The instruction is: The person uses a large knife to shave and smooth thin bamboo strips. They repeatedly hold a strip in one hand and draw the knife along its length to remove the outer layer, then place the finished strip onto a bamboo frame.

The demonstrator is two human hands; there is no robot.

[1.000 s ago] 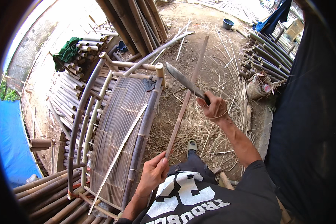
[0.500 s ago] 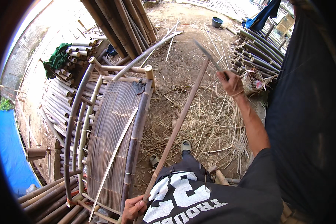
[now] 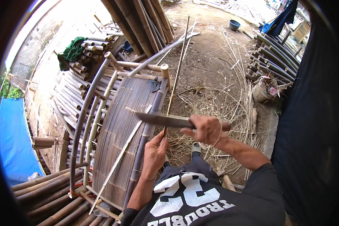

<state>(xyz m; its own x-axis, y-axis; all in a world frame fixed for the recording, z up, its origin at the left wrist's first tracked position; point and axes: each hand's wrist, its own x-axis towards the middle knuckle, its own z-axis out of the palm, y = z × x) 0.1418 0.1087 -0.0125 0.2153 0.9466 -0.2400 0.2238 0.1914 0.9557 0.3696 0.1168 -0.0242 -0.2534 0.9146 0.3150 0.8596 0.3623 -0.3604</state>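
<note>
My right hand (image 3: 207, 130) is wrapped around the handle of a machete (image 3: 154, 119). Its dark, broad blade points left and crosses a long bamboo strip (image 3: 179, 67), apparently touching it. Just below the blade, my left hand (image 3: 155, 150) pinches the strip near its lower end. From there the strip rises away from me, narrow side showing. To the left stands a bamboo bench (image 3: 116, 109) with a slatted seat, beside my left arm. On that seat lie a pale thin bamboo strip (image 3: 120, 156) and a small dark cloth (image 3: 153, 85).
Bamboo shavings (image 3: 229, 113) litter the ground ahead. Stacked bamboo poles (image 3: 271, 56) lie at right, near a debris-filled container (image 3: 261, 90). More poles (image 3: 69, 88) are piled behind the bench, with upright poles (image 3: 139, 26) at the back. A dark bucket (image 3: 234, 25) sits far off.
The machete has swung down and left, from beside the strip's far end to across it near my left hand. My left hand has moved up and forward, turning the strip onto its narrow side.
</note>
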